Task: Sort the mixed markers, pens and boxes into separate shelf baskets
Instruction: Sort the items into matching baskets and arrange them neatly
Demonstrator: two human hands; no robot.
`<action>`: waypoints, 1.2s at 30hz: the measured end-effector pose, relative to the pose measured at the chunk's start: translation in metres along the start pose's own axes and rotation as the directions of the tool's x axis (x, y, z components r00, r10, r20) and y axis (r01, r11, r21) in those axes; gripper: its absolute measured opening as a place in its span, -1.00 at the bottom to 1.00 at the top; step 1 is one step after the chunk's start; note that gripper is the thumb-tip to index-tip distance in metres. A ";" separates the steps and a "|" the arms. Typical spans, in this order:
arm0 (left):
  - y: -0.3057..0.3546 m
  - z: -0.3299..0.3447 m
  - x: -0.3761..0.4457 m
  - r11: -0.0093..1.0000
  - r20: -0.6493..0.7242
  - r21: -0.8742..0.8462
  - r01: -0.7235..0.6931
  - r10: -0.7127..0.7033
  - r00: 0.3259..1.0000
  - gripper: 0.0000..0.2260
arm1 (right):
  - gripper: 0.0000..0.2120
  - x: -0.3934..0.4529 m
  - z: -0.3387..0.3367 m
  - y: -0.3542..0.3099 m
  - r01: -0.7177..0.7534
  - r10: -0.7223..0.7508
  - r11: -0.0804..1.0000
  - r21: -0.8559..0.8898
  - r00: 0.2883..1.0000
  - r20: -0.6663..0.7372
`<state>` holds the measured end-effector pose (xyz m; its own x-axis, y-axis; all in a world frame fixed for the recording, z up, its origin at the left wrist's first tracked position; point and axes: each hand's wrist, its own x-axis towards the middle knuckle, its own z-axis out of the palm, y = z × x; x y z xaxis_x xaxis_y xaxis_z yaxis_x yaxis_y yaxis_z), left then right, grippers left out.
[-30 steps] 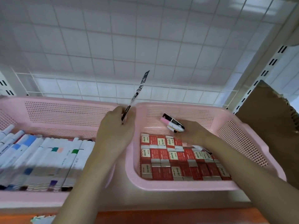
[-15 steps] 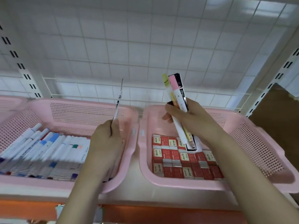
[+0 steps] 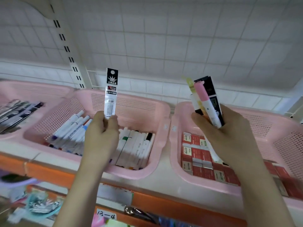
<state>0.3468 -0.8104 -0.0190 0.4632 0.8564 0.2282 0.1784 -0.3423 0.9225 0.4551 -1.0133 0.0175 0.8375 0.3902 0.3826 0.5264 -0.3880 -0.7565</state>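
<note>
My left hand [image 3: 101, 135] pinches the bottom of a flat black-and-white pen packet [image 3: 111, 94], held upright above the middle pink basket [image 3: 144, 102] that holds several white markers [image 3: 73, 133]. My right hand [image 3: 229, 133] grips a bundle upright: a pink-capped marker [image 3: 205, 102], a yellow one and a black packet. It hovers over the right pink basket [image 3: 278, 128], where small red boxes [image 3: 201, 154] lie in rows. A third pink basket [image 3: 9, 89] at far left holds several dark pen packets [image 3: 18, 112].
The baskets stand on a white shelf with an orange front edge [image 3: 49, 172]. A slotted upright post [image 3: 68, 46] rises behind the left and middle baskets. A wire grid backs the shelf. Blurred goods [image 3: 37, 203] and a handwritten label [image 3: 106, 216] lie on the level below.
The view has swung left, bringing the far-left basket into sight. My left hand has turned the pen packet flat toward me. My right hand lifted the marker bundle out of the box basket.
</note>
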 end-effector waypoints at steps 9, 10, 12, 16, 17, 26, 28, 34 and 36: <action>-0.004 -0.069 0.042 0.977 0.166 -0.201 -0.070 0.104 0.981 -0.83 | -0.76 0.014 0.088 -0.091 0.009 -0.048 0.993 0.120 0.946 0.322; -0.006 -0.080 0.054 0.974 0.188 -0.211 -0.082 0.122 0.975 -0.85 | -0.76 0.016 0.102 -0.098 -0.018 -0.023 0.992 0.121 0.942 0.334; -0.015 -0.102 0.077 0.975 0.227 -0.195 -0.108 0.152 0.962 -0.86 | -0.83 0.024 0.133 -0.109 -0.070 0.025 0.990 0.126 0.944 0.329; -0.054 -0.140 0.120 0.984 0.192 -0.031 -0.177 0.180 0.965 -0.76 | -0.88 0.038 0.192 -0.126 -0.137 0.080 0.976 0.169 0.949 0.304; -0.064 -0.148 0.129 0.984 0.189 0.007 -0.177 0.172 0.967 -0.74 | -0.85 0.041 0.205 -0.129 -0.138 0.085 0.978 0.155 0.947 0.311; -0.097 -0.182 0.176 0.982 0.273 -0.035 -0.186 0.188 0.943 -0.65 | -0.91 0.060 0.299 -0.146 -0.295 0.314 0.948 -0.116 0.815 0.487; -0.100 -0.184 0.182 0.982 0.284 -0.023 -0.187 0.186 0.941 -0.66 | -0.90 0.056 0.310 -0.146 -0.288 0.343 0.939 -0.187 0.793 0.504; -0.098 -0.175 0.200 0.938 0.374 0.143 -0.315 0.244 0.895 -0.77 | -0.92 0.053 0.319 -0.141 -0.288 0.436 0.894 -0.343 0.735 0.519; -0.088 -0.165 0.209 0.879 0.477 0.210 -0.428 0.290 0.830 -0.78 | -0.94 0.059 0.312 -0.135 -0.319 0.451 0.886 -0.337 0.760 0.467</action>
<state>0.2847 -0.5375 -0.0009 0.8501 0.4269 0.3084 0.1412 -0.7489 0.6475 0.3876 -0.6778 -0.0230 0.8060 0.5114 -0.2981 0.2485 -0.7493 -0.6138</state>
